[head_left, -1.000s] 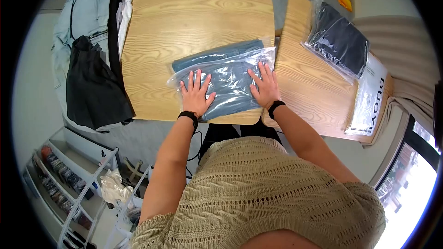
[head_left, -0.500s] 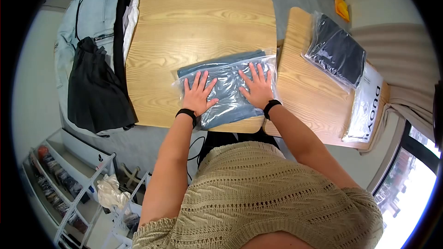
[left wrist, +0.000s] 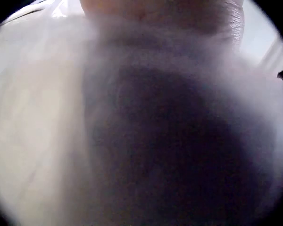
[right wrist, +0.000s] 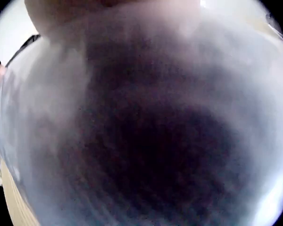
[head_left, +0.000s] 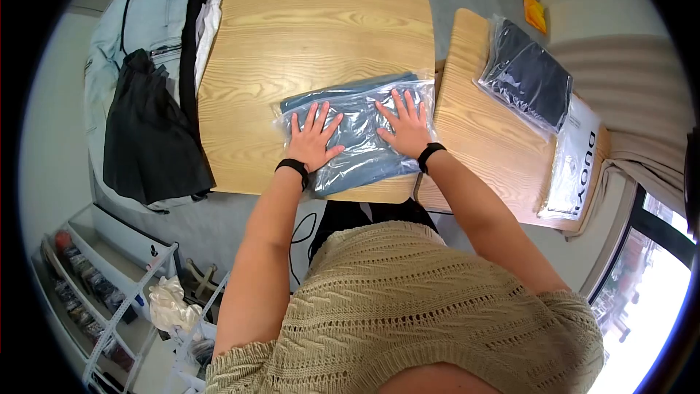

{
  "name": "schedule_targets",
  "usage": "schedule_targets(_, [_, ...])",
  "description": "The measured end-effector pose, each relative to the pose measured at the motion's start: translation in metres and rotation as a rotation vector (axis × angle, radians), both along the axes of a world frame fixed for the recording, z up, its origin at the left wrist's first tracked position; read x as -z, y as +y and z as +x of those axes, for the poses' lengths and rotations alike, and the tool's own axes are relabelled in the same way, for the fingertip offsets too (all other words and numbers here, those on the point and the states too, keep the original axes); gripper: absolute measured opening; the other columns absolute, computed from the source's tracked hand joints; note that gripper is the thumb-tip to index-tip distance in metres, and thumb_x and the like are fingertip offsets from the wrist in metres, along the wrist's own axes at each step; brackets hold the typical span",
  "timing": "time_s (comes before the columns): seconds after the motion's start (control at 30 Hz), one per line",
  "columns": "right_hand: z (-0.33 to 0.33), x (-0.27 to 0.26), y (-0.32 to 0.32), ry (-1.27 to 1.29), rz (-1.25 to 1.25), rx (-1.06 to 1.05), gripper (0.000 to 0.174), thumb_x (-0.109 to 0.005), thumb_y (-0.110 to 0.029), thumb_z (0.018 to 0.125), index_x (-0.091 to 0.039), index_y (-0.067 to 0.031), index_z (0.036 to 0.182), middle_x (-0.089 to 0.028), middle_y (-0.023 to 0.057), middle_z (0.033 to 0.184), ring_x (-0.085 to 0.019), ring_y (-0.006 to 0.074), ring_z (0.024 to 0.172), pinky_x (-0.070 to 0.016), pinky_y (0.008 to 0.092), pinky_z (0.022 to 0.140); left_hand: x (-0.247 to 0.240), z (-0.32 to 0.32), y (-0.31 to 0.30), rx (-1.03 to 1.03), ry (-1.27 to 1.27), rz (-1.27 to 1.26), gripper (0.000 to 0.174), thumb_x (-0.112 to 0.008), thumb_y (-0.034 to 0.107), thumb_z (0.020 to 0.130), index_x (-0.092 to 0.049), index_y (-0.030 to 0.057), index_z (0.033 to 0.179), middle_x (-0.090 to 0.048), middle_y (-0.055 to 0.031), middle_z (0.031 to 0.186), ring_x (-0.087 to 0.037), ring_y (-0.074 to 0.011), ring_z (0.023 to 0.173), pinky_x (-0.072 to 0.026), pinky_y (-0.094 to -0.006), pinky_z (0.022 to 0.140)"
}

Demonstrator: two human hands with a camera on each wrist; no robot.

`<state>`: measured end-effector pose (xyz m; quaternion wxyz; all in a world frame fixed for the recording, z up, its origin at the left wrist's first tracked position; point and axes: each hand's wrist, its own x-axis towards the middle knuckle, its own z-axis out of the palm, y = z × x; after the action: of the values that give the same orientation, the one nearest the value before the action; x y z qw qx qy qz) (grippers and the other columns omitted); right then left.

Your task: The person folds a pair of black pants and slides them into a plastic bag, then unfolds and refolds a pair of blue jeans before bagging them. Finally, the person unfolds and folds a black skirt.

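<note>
A folded blue-grey garment in a clear plastic bag lies near the front edge of the wooden table. The left hand rests palm down on the bag's left part, fingers spread. On its right part lies the right hand, flat with spread fingers. A strip of the garment shows beyond the fingertips. Both wrist views are filled by blurred, dark plastic and cloth close to the lens, with part of a hand at the top of the left one and a hand atop the right one.
Light-blue denim and a black garment hang over the table's left side. On the second table at right lie a bagged dark garment and a white lettered package. White shelving stands at lower left.
Compared with a second ago, the right hand has shifted left and inward on the bag. The left hand keeps nearly the same place on it. The head view has tilted slightly.
</note>
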<state>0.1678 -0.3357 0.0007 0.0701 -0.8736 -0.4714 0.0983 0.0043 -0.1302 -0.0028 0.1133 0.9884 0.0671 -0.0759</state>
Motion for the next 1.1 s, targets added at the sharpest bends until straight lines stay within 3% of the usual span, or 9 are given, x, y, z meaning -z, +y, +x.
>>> schedule_targets(0.13, [0.008, -0.047, -0.019, 0.112, -0.076, -0.021, 0.065, -0.055, -0.040, 0.087, -0.028, -0.0278, 0.145, -0.026, 0.0094, 0.150, -0.023, 0.0336, 0.138, -0.0118, 0.0568, 0.110, -0.023, -0.004, 0.002, -0.120, 0.045, -0.299, 0.042, -0.045, 0.036, 0.094, -0.050, 0.0161, 0.131, -0.029, -0.0114, 0.149, -0.017, -0.0318, 0.140, -0.0196, -0.0579, 0.107])
schedule_targets(0.17, [0.000, -0.058, -0.030, 0.027, 0.122, 0.017, 0.059, -0.060, -0.027, 0.085, -0.038, -0.0201, 0.140, -0.040, 0.0102, 0.142, -0.035, 0.0314, 0.132, -0.0194, 0.0518, 0.110, -0.032, -0.012, 0.002, -0.146, -0.052, -0.373, 0.038, -0.046, 0.033, 0.094, -0.054, 0.0122, 0.125, -0.035, -0.0123, 0.144, -0.021, -0.0323, 0.138, -0.0225, -0.0544, 0.107])
schedule_targets(0.27, [-0.021, -0.066, -0.077, 0.202, 0.290, -0.017, 0.050, -0.061, -0.013, 0.080, -0.050, -0.0147, 0.129, -0.052, 0.0102, 0.130, -0.045, 0.0311, 0.123, -0.0287, 0.0488, 0.106, -0.056, -0.048, -0.010, -0.120, -0.189, -0.471, 0.028, -0.052, 0.021, 0.090, -0.061, 0.0029, 0.110, -0.057, -0.0137, 0.123, -0.042, -0.0346, 0.124, -0.0347, -0.0409, 0.102])
schedule_targets(0.33, [-0.046, -0.069, -0.092, 0.251, 0.250, -0.033, 0.043, -0.059, -0.006, 0.077, -0.057, -0.0109, 0.120, -0.059, 0.0097, 0.119, -0.049, 0.0306, 0.118, -0.0348, 0.0475, 0.102, -0.059, -0.079, -0.030, -0.102, -0.110, -0.469, 0.032, -0.055, 0.019, 0.088, -0.057, 0.0024, 0.116, -0.053, -0.0159, 0.128, -0.040, -0.0356, 0.127, -0.0340, -0.0421, 0.103])
schedule_targets(0.53, [-0.088, -0.028, -0.115, 0.102, 0.127, 0.092, 0.058, -0.055, -0.003, 0.076, -0.048, -0.0152, 0.132, -0.044, 0.0073, 0.138, -0.039, 0.0288, 0.129, -0.0325, 0.0484, 0.104, -0.023, -0.120, -0.064, -0.066, -0.044, -0.070, 0.052, -0.060, 0.012, 0.080, -0.044, -0.0003, 0.128, -0.037, -0.0179, 0.140, -0.031, -0.0395, 0.132, -0.0318, -0.0465, 0.104])
schedule_targets(0.67, [-0.093, -0.008, -0.114, 0.045, 0.133, 0.166, 0.058, -0.052, -0.002, 0.076, -0.047, -0.0147, 0.132, -0.041, 0.0060, 0.141, -0.036, 0.0289, 0.131, -0.0296, 0.0502, 0.106, 0.012, -0.112, -0.060, -0.086, -0.150, 0.062, 0.058, -0.054, 0.000, 0.078, -0.041, 0.0085, 0.134, -0.036, -0.0143, 0.141, -0.030, -0.0407, 0.132, -0.0391, -0.0491, 0.097])
schedule_targets(0.93, [-0.093, -0.017, -0.107, 0.123, 0.242, 0.291, 0.062, -0.060, -0.004, 0.073, -0.044, -0.0124, 0.132, -0.040, 0.0090, 0.140, -0.032, 0.0301, 0.134, -0.0265, 0.0496, 0.108, -0.019, -0.089, -0.031, -0.075, -0.145, -0.193, 0.056, -0.065, 0.009, 0.072, -0.049, 0.0070, 0.125, -0.051, -0.0159, 0.126, -0.048, -0.0386, 0.117, -0.0463, -0.0412, 0.092])
schedule_targets(1.03, [-0.075, -0.032, -0.119, 0.152, 0.426, 0.226, 0.076, -0.077, -0.016, 0.066, -0.042, -0.0085, 0.133, -0.040, 0.0158, 0.138, -0.034, 0.0337, 0.131, -0.0277, 0.0425, 0.109, -0.059, -0.071, -0.011, -0.088, -0.237, -0.385, 0.040, -0.060, 0.008, 0.070, -0.058, 0.0032, 0.110, -0.064, -0.0175, 0.101, -0.061, -0.0346, 0.090, -0.0498, -0.0393, 0.078])
schedule_targets(1.1, [-0.064, -0.053, -0.121, 0.129, 0.506, 0.206, 0.079, -0.078, -0.017, 0.065, -0.041, -0.0076, 0.134, -0.040, 0.0163, 0.139, -0.034, 0.0339, 0.131, -0.0285, 0.0434, 0.109, -0.092, -0.063, 0.010, -0.109, -0.194, -0.473, 0.037, -0.059, 0.008, 0.070, -0.059, 0.0028, 0.107, -0.064, -0.0179, 0.099, -0.061, -0.0354, 0.089, -0.0498, -0.0391, 0.076])
